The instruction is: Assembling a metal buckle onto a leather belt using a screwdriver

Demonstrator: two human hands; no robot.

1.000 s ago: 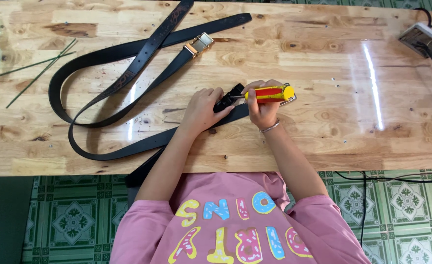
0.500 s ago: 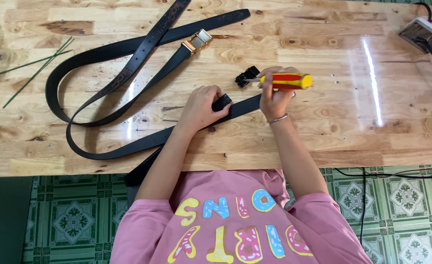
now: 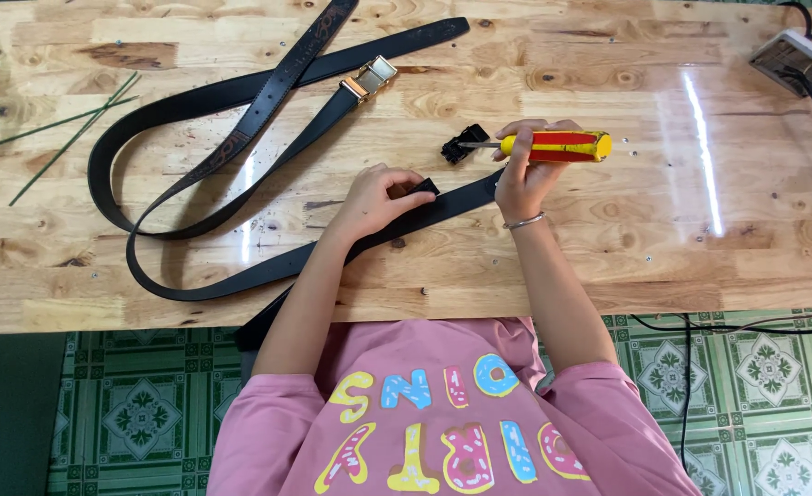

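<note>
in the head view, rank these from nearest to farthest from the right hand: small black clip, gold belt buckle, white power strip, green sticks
Measured from the right hand:
1. Small black clip, just to its left at the screwdriver's tip.
2. Gold belt buckle, farther up and left.
3. White power strip, at the table's far right corner.
4. Green sticks, far on the left side.

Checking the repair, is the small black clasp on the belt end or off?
Off: the black clasp lies on the table, apart from the belt end.
</note>
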